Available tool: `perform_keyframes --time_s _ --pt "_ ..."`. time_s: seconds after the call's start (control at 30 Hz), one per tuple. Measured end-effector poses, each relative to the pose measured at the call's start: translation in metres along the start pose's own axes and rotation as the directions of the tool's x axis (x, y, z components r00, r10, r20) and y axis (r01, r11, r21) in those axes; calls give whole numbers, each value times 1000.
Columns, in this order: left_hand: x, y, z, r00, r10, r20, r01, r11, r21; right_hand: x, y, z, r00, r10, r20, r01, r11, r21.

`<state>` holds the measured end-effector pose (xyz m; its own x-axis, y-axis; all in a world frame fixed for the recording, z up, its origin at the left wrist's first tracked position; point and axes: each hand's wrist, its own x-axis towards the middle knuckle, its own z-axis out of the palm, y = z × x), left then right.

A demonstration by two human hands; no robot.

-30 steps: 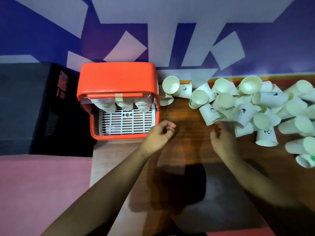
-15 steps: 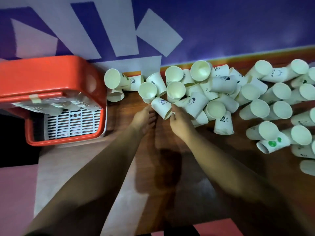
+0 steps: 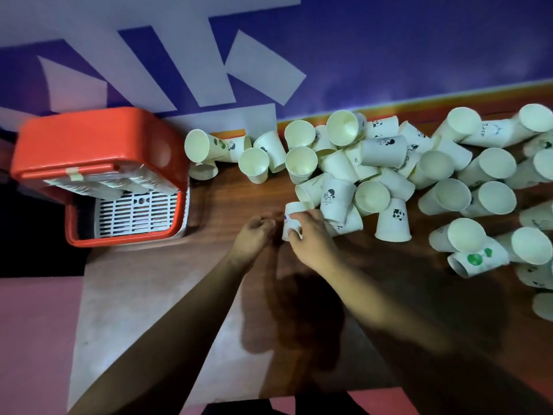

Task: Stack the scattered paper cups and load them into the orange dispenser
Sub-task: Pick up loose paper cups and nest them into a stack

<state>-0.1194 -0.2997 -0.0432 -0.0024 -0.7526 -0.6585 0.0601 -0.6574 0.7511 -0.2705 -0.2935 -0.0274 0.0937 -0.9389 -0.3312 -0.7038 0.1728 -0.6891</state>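
A heap of several white paper cups (image 3: 377, 163) lies scattered across the wooden table (image 3: 227, 190), most on their sides. My right hand (image 3: 311, 239) grips one white cup (image 3: 291, 217) at the heap's near left edge, thumb and fingers curled round it. Just to its left, my left hand (image 3: 254, 235) has its fingers loosely curled close to the cup, and I cannot tell whether they touch it. The orange dispenser (image 3: 95, 151) stands at the table's left end, with cup stacks under its lid and a white grille below.
A blue wall with white shapes (image 3: 269, 70) rises right behind the cups. More loose cups (image 3: 478, 256) spread to the right edge of view. A dark box (image 3: 36, 235) sits left of the dispenser, above a pink floor (image 3: 33, 339).
My view has shifted right and then steadied. Both hands moved from open table to the heap's edge. My right hand took hold of one cup and drew it nearer.
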Motion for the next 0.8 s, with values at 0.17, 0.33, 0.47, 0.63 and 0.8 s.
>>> perform_keyframes --time_s 0.17,0.33,0.47,0.63,0.8 --pt "3 -9 9 1000 -2 4 1 991 131 -2 15 -7 991 135 14 -135 991 -11" --pt "-10 -16 23 990 -120 73 115 991 67 -13 26 -10 963 224 149 -249 952 177" --pt "-28 -22 14 972 -10 234 -26 988 152 -25 28 -20 908 338 246 -418 758 501" --pt "-42 -46 8 870 221 441 -456 702 547 -48 29 -36 778 397 487 -608 279 743" --pt "-53 -69 18 859 383 339 -511 664 545 -87 34 -53 876 425 227 -474 678 561"
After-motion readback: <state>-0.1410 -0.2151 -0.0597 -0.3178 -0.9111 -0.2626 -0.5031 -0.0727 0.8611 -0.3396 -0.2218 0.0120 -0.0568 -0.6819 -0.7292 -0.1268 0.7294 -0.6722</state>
